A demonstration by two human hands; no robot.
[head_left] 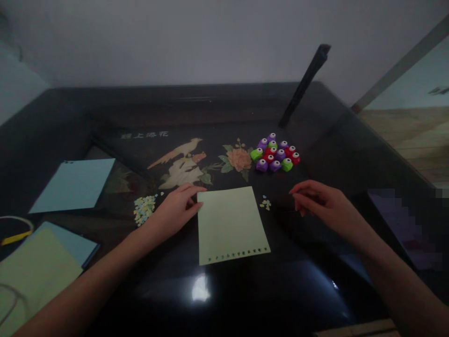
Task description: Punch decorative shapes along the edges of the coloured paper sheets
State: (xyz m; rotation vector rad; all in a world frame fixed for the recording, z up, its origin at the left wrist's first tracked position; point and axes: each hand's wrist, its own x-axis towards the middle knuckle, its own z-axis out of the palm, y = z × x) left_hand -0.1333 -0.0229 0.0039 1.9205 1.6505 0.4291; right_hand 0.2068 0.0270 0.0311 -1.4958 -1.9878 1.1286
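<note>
A pale yellow-green sheet of paper [229, 220] lies on the dark table, with a row of small punched holes along its near edge. My left hand [180, 203] holds the sheet at its upper left edge, thumb and fingers touching the paper. To the right of the sheet, my right hand [314, 196] hovers over the table with its fingertips pinched together; anything between them is too small to make out. Between that hand and the sheet is a small cluster of paper cut-outs [266, 204]. A larger pile of cut-outs [143, 209] lies left of my left hand.
Several purple, green and red craft punches [275, 154] stand grouped behind the sheet. At the left lie a blue sheet [75, 185] and another yellow-green sheet [38, 271] on a blue one. A black folded stick-like object [305, 86] rises at the back right.
</note>
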